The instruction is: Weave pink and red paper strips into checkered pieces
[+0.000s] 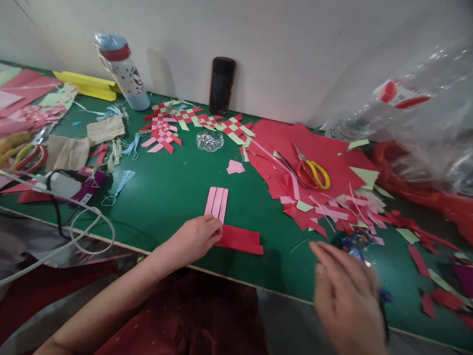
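My left hand [197, 237] is closed, thumb and fingers pinched where a pink paper piece [216, 201] meets a red paper piece [242, 240]. The pink piece is slit into several parallel strips and points away from me. The red one extends to the right along the table's front edge. The fingers hide the spot where the two papers join. To the right, my right hand [345, 293] hovers near the table edge, slightly blurred, its fingers stretched out and nothing visible in it. A thin pale strand [301, 244] shows just past its fingertips.
Scissors [314, 172] lie on red paper sheets [281, 143] amid scraps. Woven paper pieces [162, 133], a bead dish [210, 141] and a phone [221, 86] stand behind. A bottle [123, 74], tassels [123, 183] and a white cable [92, 229] are left; a plastic bag [424, 113] is right.
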The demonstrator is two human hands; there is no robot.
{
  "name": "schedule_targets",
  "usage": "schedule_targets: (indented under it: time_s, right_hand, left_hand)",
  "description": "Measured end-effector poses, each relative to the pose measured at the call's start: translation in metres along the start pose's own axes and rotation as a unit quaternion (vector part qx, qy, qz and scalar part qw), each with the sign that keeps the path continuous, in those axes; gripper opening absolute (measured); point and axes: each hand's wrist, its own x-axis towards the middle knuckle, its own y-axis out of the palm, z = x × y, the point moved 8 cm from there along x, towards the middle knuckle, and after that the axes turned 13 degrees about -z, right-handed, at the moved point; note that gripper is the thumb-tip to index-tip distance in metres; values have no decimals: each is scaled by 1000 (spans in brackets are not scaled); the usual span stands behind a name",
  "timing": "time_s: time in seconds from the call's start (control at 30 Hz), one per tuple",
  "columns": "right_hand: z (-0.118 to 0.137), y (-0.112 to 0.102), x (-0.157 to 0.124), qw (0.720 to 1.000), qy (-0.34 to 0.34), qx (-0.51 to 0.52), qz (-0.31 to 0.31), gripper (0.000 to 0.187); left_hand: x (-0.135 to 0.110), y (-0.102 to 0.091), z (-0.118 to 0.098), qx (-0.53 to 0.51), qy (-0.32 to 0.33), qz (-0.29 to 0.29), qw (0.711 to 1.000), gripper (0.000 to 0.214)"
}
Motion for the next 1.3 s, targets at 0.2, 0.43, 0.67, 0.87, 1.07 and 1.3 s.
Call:
schedule_targets:
  time_s: [0.2, 0.43, 0.67, 0.87, 1.07, 1.3]
  right_hand:
    - [82, 58, -5, 990, -34, 122, 68, 35]
    - [104, 79, -11, 985, -25, 133, 103, 30]
    - [108, 89, -15, 986, -18, 108, 130, 31]
    - [111, 89, -17, 989, -28, 91, 114, 29]
    - [112, 88, -14, 990, -31, 89, 101, 29]
    - [108, 91, -18, 988, -4, 112, 103, 32]
  left_hand:
    - [0, 0, 0, -27, 3, -9, 1000, 16]
    - [-1, 2, 2, -20, 15, -25, 999, 14]
    - [-1, 1, 3, -14, 9, -17, 1000, 13]
    - [-2, 1, 2, -13, 2, 0, 1000, 15]
    - [-7, -16, 5, -93, -15, -48, 994, 18]
    - [-36, -33, 3, 13, 74, -173, 982, 16]
